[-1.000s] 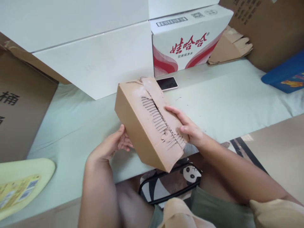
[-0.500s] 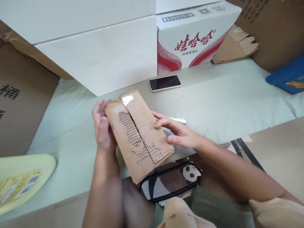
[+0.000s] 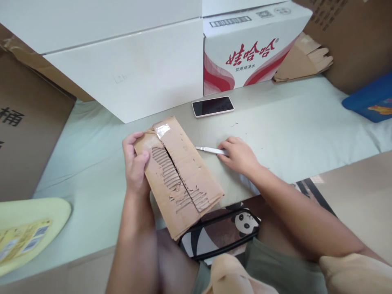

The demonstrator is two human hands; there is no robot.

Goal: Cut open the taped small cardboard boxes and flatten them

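My left hand point(image 3: 134, 165) grips the left edge of a small brown cardboard box point(image 3: 183, 171), thumb on its top face. The box's top has a taped seam down the middle and torn paper that bares the corrugation. It is tilted over the near edge of the pale green surface point(image 3: 290, 126). My right hand point(image 3: 239, 155) rests on that surface just right of the box, fingers curled around the handle of a slim white knife point(image 3: 210, 150) whose blade points left toward the box.
A phone point(image 3: 212, 106) lies screen-up behind the box. Large white boxes point(image 3: 122, 69) and a red-and-white printed carton point(image 3: 248, 49) stand at the back. Brown cartons at left point(image 3: 27, 134) and right, a blue item point(image 3: 372, 100) far right, a panda-print bag point(image 3: 220, 234) on my lap.
The box was turned so its torn top faces up, with my left hand shifted to its left edge. My right hand left the box and closed on the white knife on the surface.
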